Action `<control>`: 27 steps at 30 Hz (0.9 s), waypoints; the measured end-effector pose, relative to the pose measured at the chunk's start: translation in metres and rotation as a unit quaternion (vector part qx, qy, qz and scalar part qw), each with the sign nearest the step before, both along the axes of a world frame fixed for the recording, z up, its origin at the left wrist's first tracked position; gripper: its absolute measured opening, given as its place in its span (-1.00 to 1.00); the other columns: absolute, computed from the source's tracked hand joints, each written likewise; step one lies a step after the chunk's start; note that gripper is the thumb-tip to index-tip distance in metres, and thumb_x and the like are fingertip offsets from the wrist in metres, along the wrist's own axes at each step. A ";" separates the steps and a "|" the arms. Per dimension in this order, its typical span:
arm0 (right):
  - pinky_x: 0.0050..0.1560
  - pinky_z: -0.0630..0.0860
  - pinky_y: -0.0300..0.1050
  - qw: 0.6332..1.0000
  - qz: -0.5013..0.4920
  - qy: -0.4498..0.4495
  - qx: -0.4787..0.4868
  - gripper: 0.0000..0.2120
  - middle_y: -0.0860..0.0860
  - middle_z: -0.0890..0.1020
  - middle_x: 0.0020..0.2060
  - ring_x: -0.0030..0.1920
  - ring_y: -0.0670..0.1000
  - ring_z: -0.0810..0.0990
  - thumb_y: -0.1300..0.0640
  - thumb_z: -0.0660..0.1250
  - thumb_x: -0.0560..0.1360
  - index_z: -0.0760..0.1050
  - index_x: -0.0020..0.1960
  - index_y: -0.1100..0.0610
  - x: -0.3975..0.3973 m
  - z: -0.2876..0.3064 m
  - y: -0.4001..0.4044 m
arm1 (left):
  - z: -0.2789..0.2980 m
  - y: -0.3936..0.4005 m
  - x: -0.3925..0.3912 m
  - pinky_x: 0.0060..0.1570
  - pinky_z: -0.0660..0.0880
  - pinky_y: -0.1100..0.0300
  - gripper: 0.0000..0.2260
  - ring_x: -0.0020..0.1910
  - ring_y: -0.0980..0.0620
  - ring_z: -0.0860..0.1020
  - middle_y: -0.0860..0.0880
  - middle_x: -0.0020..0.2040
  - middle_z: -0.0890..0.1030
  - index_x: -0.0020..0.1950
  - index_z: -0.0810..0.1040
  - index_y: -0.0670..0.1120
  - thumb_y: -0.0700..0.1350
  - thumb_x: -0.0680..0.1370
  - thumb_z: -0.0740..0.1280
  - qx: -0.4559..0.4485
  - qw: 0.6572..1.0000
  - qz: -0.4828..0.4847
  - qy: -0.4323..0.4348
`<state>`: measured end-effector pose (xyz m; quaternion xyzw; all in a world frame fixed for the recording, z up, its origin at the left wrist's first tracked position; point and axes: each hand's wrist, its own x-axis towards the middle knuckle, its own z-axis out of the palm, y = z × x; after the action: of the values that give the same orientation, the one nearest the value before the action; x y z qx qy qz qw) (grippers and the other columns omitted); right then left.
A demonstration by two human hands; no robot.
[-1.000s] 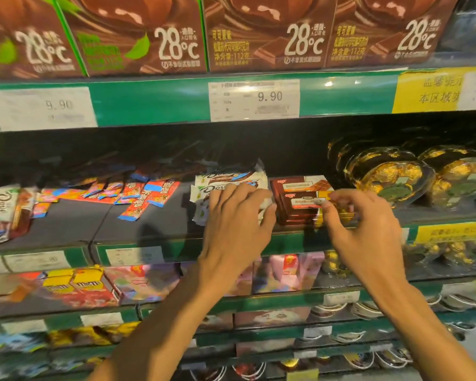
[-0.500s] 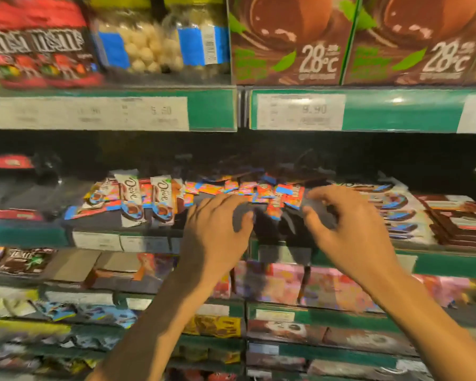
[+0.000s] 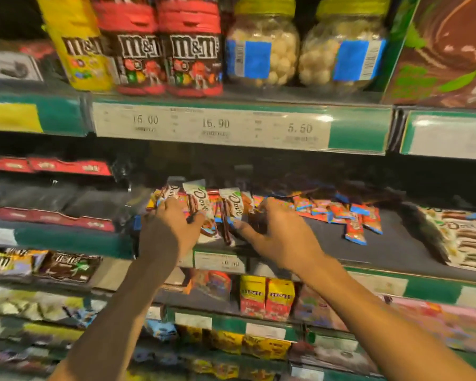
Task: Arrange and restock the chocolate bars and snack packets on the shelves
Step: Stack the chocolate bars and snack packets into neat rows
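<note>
On the middle shelf, the Dove bars lean in a loose row, the left hand curled over their left end and the right hand pinching a dark packet beside them. Orange snack packets lie scattered just right; M&M's bags and jars stand above.

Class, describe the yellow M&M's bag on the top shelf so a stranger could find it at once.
Start on the top shelf, above the white price strip reading 16.00, 16.90 and 5.50. At the left end of the row stands the yellow M&M's bag. Its two neighbours to the right are brown M&M's bags with red tops; only it is yellow.
</note>
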<state>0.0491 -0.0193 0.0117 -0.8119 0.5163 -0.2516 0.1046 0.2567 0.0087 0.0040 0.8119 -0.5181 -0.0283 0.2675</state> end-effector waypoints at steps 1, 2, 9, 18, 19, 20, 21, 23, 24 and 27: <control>-0.20 0.41 -0.01 1.000 -0.004 0.017 0.008 -0.47 0.09 0.56 -0.07 0.02 0.17 0.53 -0.39 0.25 0.47 0.36 0.01 0.10 0.010 0.000 -0.002 | 0.003 -0.003 0.001 0.01 0.53 0.01 -0.47 0.06 -0.22 0.58 -0.19 0.03 0.62 0.21 0.46 -0.17 0.26 0.52 0.31 0.028 1.000 0.004 -0.003; -0.14 0.40 -0.01 0.999 -0.012 0.036 0.018 -0.42 0.12 0.55 0.02 0.10 0.18 0.51 -0.40 0.24 0.47 0.37 0.08 0.13 0.018 0.001 -0.004 | 0.004 -0.007 0.003 0.01 0.53 0.03 -0.41 0.10 -0.22 0.57 -0.20 0.08 0.62 0.26 0.41 -0.18 0.29 0.52 0.28 0.052 0.999 0.007 -0.001; -0.07 0.42 -0.01 0.995 -0.044 0.061 0.064 -0.42 0.18 0.52 0.12 0.16 0.22 0.51 -0.27 0.38 0.46 0.35 0.15 0.20 0.029 0.007 -0.024 | 0.018 -0.028 0.007 -0.08 0.57 -0.02 -0.25 0.02 -0.21 0.60 -0.22 0.02 0.59 0.30 0.35 -0.25 0.40 0.48 0.22 0.151 0.988 -0.022 -0.011; -0.41 0.34 -0.11 0.991 -0.016 -0.041 0.129 -0.59 0.01 0.57 -0.27 -0.29 0.01 0.52 -0.10 0.53 0.40 0.39 -0.04 0.11 -0.002 0.010 -0.030 | 0.025 -0.015 -0.007 -0.11 0.42 0.13 -0.73 -0.23 0.02 0.46 -0.04 -0.19 0.52 -0.05 0.56 -0.24 -0.01 0.54 0.42 0.018 0.978 -0.046 0.204; -0.37 0.41 -0.12 0.989 -0.009 -0.060 0.137 -0.61 0.00 0.61 -0.22 -0.24 0.02 0.56 -0.05 0.53 0.42 0.40 0.02 0.10 -0.007 0.010 -0.029 | 0.024 -0.014 -0.008 -0.09 0.42 0.14 -0.68 -0.17 0.00 0.47 -0.09 -0.10 0.55 0.10 0.56 -0.30 -0.06 0.54 0.42 -0.011 0.970 -0.045 0.238; -0.32 0.47 -0.12 0.987 -0.002 -0.076 0.140 -0.62 -0.01 0.65 -0.15 -0.19 0.01 0.60 0.00 0.52 0.44 0.39 0.07 0.09 -0.013 0.009 -0.028 | 0.023 -0.013 -0.007 -0.11 0.41 0.16 -0.65 -0.13 -0.03 0.48 -0.11 -0.03 0.57 0.19 0.53 -0.33 -0.11 0.53 0.43 -0.039 0.962 -0.044 0.268; -0.28 0.51 -0.12 0.987 0.005 -0.086 0.137 -0.63 -0.01 0.67 -0.09 -0.15 0.01 0.62 0.03 0.51 0.45 0.39 0.09 0.09 -0.019 0.008 -0.027 | 0.024 -0.009 -0.010 -0.17 0.41 0.17 -0.65 -0.13 -0.06 0.51 -0.10 -0.03 0.58 0.20 0.52 -0.33 -0.14 0.52 0.44 -0.067 0.955 -0.046 0.285; -0.24 0.52 -0.15 0.986 0.013 -0.105 0.131 -0.63 -0.04 0.67 -0.06 -0.15 -0.03 0.63 0.05 0.50 0.45 0.40 0.13 0.08 -0.033 0.009 -0.023 | 0.026 -0.004 -0.017 -0.30 0.39 0.18 -0.77 -0.25 -0.14 0.55 -0.02 -0.15 0.60 0.08 0.55 -0.25 -0.15 0.52 0.44 -0.107 0.943 -0.067 0.308; -0.27 0.51 -0.19 0.985 0.013 -0.116 0.131 -0.63 -0.06 0.65 -0.07 -0.18 -0.07 0.62 0.06 0.50 0.45 0.41 0.14 0.07 -0.041 0.010 -0.022 | 0.028 -0.002 -0.021 -0.36 0.40 0.17 -0.85 -0.35 -0.11 0.53 0.01 -0.21 0.59 -0.03 0.54 -0.19 -0.14 0.52 0.44 -0.113 0.936 -0.077 0.324; -0.36 0.49 -0.23 0.975 0.014 -0.161 0.151 -0.65 -0.07 0.67 -0.08 -0.28 -0.13 0.60 0.09 0.51 0.44 0.41 0.11 0.02 -0.071 0.015 -0.018 | 0.032 0.003 -0.048 -0.50 0.46 0.22 -0.87 -0.49 0.08 0.53 0.08 -0.31 0.65 -0.17 0.48 -0.08 -0.18 0.53 0.40 -0.111 0.901 -0.112 0.403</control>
<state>-0.0216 -0.0369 0.0269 -0.7425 0.5135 -0.2965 0.3115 0.2092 0.0119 0.0358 0.6331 -0.4528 -0.3256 0.5369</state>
